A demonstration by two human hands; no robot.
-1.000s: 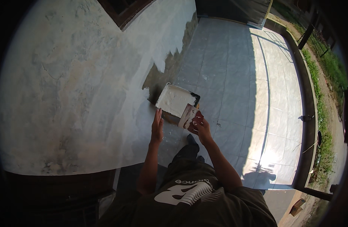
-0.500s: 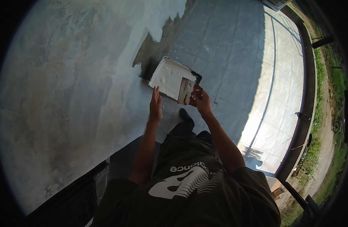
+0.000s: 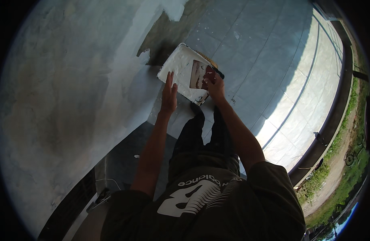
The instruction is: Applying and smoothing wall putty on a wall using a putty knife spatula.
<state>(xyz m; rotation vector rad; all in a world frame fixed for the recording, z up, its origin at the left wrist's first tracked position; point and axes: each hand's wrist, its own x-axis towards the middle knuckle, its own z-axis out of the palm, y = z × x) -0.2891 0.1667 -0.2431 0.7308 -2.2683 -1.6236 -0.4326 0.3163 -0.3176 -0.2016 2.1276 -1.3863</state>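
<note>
A shallow rectangular tray, its inside coated with thick white paste, is in front of me beside the wall. My right hand grips the dark red handle of a broad putty knife. Its wide blade, smeared with white, lies over the right part of the tray. My left hand is held at the tray's near left side, fingers straight and the thumb apart, with nothing in it. Whether its fingertips touch the tray I cannot tell. What supports the tray is hidden.
Along the left stands a wall, partly coated in pale white, with a bare grey patch low down. Grey floor tiles carry white spatters. A sunlit strip runs to a dark low edge at right, with grass beyond.
The view has shifted. The tray looks turned, and a yellowish-brown edge now shows on its far side. The putty knife has stayed over the tray; my left thumb now shows apart.
</note>
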